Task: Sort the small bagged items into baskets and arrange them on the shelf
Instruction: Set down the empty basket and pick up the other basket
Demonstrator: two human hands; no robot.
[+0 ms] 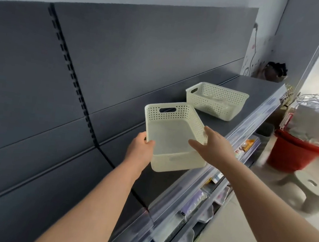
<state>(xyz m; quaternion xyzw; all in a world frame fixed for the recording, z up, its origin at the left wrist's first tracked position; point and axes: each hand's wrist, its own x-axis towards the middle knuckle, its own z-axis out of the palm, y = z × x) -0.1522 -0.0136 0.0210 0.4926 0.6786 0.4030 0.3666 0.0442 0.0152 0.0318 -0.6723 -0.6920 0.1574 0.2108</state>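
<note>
A cream perforated basket [177, 163] is held over the dark shelf [259, 89], tilted, w/ its near end past the shelf's front edge; whether the base touches the shelf can't be told. Its near-left corner is gripped by the left hand [141, 146], thumb hooked over the rim, fingers hidden underneath. The right hand [214, 145] is spread nearly flat, fingers straight and laid against the basket's right wall, nothing clasped. The basket is thus kept btwn both hands. A second basket [214, 107] is set further back & to the right on the same shelf, apart from the first; contents unclear. A red bucket [291, 155] & a grey stool [311, 187] are seen on the floor at right.
</note>
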